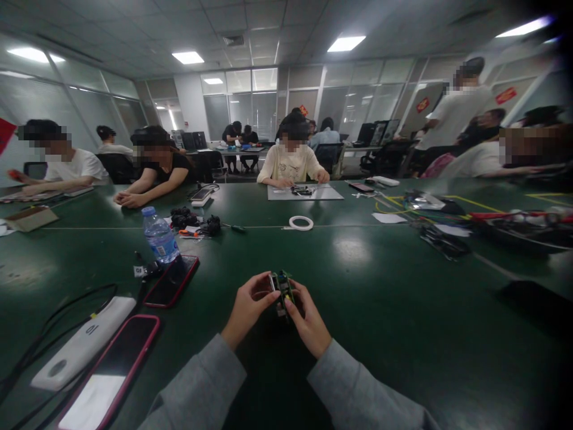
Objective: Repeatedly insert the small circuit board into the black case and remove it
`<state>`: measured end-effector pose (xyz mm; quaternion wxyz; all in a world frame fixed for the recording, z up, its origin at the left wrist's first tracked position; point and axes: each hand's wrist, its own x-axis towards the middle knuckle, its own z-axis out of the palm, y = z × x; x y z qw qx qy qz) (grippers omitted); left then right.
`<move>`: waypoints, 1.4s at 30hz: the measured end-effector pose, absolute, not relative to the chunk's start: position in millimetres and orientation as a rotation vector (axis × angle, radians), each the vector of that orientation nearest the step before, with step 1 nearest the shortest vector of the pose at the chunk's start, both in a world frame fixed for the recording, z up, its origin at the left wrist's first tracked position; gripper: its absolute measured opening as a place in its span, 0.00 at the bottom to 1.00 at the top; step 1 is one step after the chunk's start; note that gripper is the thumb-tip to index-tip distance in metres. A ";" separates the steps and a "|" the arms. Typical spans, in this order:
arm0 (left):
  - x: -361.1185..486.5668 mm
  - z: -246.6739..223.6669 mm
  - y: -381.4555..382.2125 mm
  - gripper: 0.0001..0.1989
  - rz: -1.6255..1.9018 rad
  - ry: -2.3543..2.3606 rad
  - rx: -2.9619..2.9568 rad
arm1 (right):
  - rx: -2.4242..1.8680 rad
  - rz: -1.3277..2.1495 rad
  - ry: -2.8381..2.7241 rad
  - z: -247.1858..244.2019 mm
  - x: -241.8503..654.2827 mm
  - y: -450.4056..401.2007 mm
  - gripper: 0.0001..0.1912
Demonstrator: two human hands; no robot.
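Observation:
Between my hands, over the near part of the green table, is a small electronic assembly with a green circuit board (283,286), dark parts and a yellow spot. My left hand (250,303) is closed on its left side, thumb and fingers against a dark part with a pale edge. On the right side, my right hand (308,316) grips the board, its thumb beside the yellow spot. Whether the two sides are joined I cannot tell. The fingers hide much of the assembly's lower part.
To the left are a phone with a pink case (111,370), a white power bank (85,343) with black cables, another phone (172,280) and an upright water bottle (160,236). A white ring-shaped coil (301,223) lies ahead. Across the table a person (293,161) handles parts on a pale board.

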<state>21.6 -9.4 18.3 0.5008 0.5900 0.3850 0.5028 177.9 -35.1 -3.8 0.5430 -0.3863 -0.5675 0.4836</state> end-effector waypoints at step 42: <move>6.0 35.4 -11.1 0.18 1.275 1.110 2.315 | -0.486 2.044 -0.784 -1.4 184.8 -35.9 0.25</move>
